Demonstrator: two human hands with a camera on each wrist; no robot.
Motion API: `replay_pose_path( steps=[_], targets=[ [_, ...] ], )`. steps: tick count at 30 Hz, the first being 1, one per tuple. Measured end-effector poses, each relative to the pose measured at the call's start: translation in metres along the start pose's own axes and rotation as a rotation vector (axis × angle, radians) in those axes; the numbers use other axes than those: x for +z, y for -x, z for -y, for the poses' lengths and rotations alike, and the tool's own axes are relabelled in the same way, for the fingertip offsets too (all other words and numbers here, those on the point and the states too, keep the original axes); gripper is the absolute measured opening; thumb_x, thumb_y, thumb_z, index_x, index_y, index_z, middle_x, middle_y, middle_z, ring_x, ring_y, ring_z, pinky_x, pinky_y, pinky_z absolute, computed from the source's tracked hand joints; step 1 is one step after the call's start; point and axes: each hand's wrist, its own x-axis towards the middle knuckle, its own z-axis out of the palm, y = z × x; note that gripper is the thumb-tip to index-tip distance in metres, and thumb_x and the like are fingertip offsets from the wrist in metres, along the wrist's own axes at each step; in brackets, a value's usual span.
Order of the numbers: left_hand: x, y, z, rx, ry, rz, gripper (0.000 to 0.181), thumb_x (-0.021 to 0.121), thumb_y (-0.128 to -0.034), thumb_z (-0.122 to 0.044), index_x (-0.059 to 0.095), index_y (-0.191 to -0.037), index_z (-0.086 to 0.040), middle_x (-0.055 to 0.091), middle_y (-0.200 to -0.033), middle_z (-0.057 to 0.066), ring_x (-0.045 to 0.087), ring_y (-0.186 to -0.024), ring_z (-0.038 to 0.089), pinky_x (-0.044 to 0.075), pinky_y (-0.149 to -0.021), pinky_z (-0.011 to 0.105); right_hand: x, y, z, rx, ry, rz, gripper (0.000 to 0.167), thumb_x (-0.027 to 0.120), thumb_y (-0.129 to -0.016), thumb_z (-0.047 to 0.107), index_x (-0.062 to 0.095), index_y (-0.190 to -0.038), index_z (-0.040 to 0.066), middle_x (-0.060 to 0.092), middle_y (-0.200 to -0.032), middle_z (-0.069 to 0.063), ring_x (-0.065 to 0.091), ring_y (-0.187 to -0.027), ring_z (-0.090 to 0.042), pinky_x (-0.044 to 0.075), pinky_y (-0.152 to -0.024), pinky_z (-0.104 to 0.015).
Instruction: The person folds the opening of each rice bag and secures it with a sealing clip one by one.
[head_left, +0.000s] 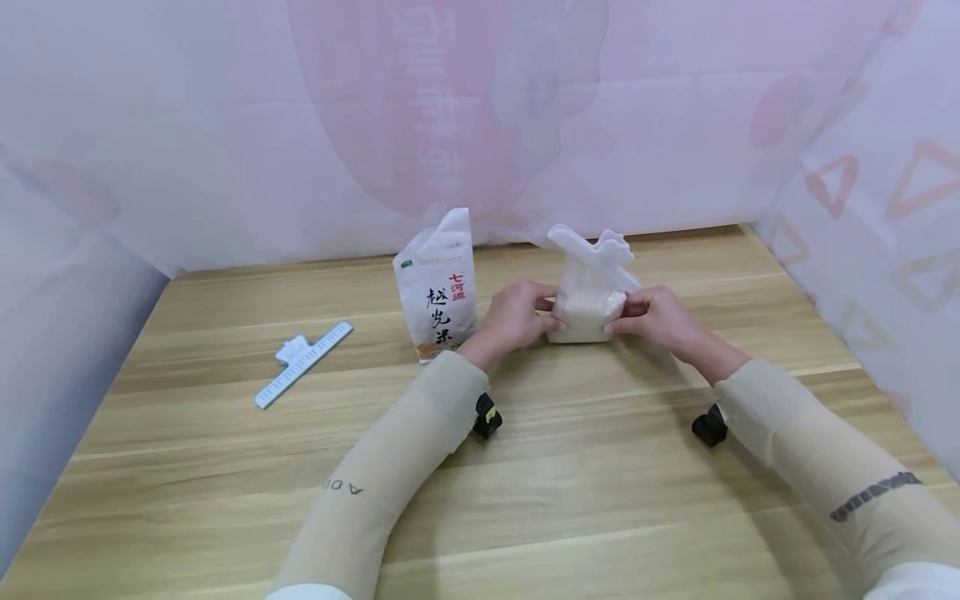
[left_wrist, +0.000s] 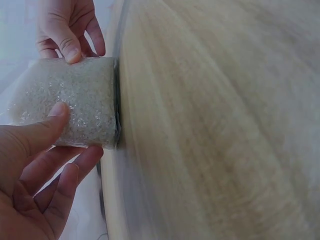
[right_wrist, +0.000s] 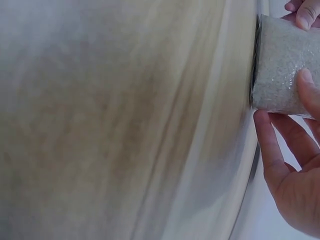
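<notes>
A clear plastic bag of rice (head_left: 588, 312) stands upright on the table, between my two hands. Across its folded top sits a pale clip (head_left: 592, 247), tilted down to the right. My left hand (head_left: 519, 315) holds the bag's left side, its thumb lying on the front face near the bottom. On the opposite side my right hand (head_left: 660, 318) grips the bag, thumb in front and fingers at the side and behind. The left wrist view shows the rice bag (left_wrist: 82, 95) close up, its base against the tabletop. In the right wrist view, part of the bag (right_wrist: 282, 65) is cut off.
Left of my hands stands a white paper rice packet (head_left: 438, 287) with dark and red characters. A light blue clip (head_left: 303, 364) with a ruled edge lies farther left on the wooden table (head_left: 570, 500). Printed cloth (head_left: 247, 158) hangs behind and at the sides.
</notes>
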Motion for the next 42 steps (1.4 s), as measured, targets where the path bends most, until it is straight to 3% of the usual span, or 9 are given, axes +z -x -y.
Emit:
replay_pose_path(
  steps=[7,16,24,33,39,42],
  targets=[
    [-0.0015,-0.0021,-0.0002,-0.005,-0.008,-0.001,0.052,0.081,-0.083,-0.019,0.065,-0.132,-0.018,0.072,-0.123,0.003,0.07,-0.11,0.014,0.045,-0.109,0.034,-0.002,-0.0034,0.0009,0.015,-0.006,0.018,0.03,0.08,-0.083,0.007,0.069,-0.104,-0.012,0.074,-0.106,-0.022,0.06,-0.082,0.005,0.049,-0.074,-0.012],
    [0.0019,-0.0021,0.0028,0.041,0.059,0.025,0.048,0.078,-0.0864,-0.015,0.064,-0.133,-0.013,0.068,-0.13,0.008,0.071,-0.108,0.02,0.056,-0.089,0.023,-0.0064,-0.0047,-0.0012,0.015,0.011,0.046,0.034,0.078,-0.085,0.008,0.067,-0.111,-0.011,0.07,-0.115,-0.026,0.06,-0.084,0.007,0.049,-0.075,-0.012],
    [-0.0008,-0.0007,0.0046,0.038,0.054,0.036,0.05,0.077,-0.0875,-0.019,0.062,-0.135,-0.013,0.067,-0.131,0.01,0.072,-0.102,0.023,0.056,-0.092,0.029,-0.0067,-0.0036,-0.0001,0.036,-0.03,0.077,0.042,0.075,-0.088,0.01,0.061,-0.123,-0.009,0.066,-0.123,-0.028,0.062,-0.09,0.004,0.05,-0.077,-0.013],
    [-0.003,0.0013,0.0059,0.023,0.104,0.04,0.06,0.078,-0.0868,-0.021,0.055,-0.142,-0.013,0.065,-0.133,0.011,0.071,-0.105,0.023,0.056,-0.092,0.029,-0.0045,-0.0025,-0.0034,0.047,-0.064,0.113,0.048,0.072,-0.09,0.009,0.056,-0.133,-0.008,0.061,-0.13,-0.029,0.063,-0.114,-0.022,0.052,-0.083,-0.013],
    [-0.0042,0.0033,0.0078,0.009,0.09,0.032,0.069,0.078,-0.0866,-0.025,0.048,-0.147,-0.014,0.062,-0.139,0.011,0.07,-0.108,0.024,0.055,-0.095,0.032,-0.0052,-0.0006,-0.0067,0.064,-0.087,0.117,0.051,0.071,-0.091,0.007,0.052,-0.136,-0.008,0.058,-0.134,-0.03,0.063,-0.112,-0.015,0.052,-0.085,-0.013],
    [-0.0042,0.0031,0.0087,0.003,0.083,0.034,0.07,0.078,-0.0866,-0.025,0.047,-0.148,-0.015,0.061,-0.14,0.01,0.069,-0.11,0.023,0.054,-0.096,0.032,-0.0048,0.0005,-0.0062,0.062,-0.1,0.114,0.051,0.07,-0.091,0.006,0.051,-0.136,-0.009,0.057,-0.135,-0.031,0.062,-0.117,-0.022,0.051,-0.085,-0.013]
  ],
)
